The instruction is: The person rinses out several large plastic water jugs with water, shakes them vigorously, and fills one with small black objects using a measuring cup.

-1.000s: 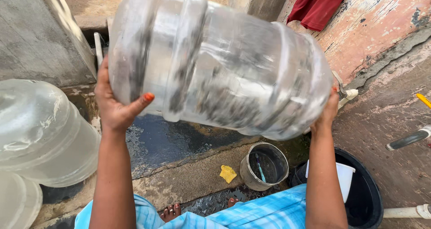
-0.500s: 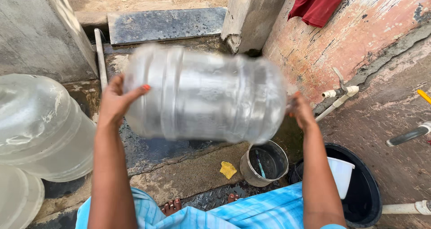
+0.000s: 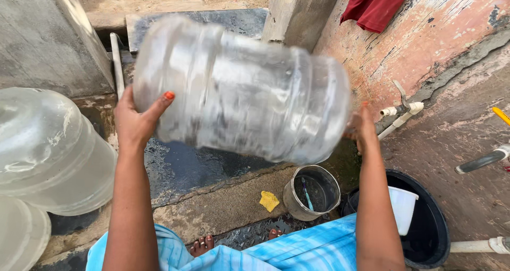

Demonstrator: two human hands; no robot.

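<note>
Both hands hold a big clear water jug (image 3: 239, 88) sideways above wet ground.

Left of the jug stand two more clear jugs (image 3: 48, 149). The left hand (image 3: 135, 122) grips the jug's one end, thumb over its side; the right hand (image 3: 364, 130) presses on the other end, fingers partly hidden. Below the jug lie a yellow scrap (image 3: 269, 201) and a small grey bucket (image 3: 312, 192); right of it, a black tub (image 3: 433, 234) and a white tap pipe (image 3: 401, 114).

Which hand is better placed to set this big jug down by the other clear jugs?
Left, probably. The left hand grips the jug on the side nearest the other clear jugs; the right hand holds the far end.
</note>
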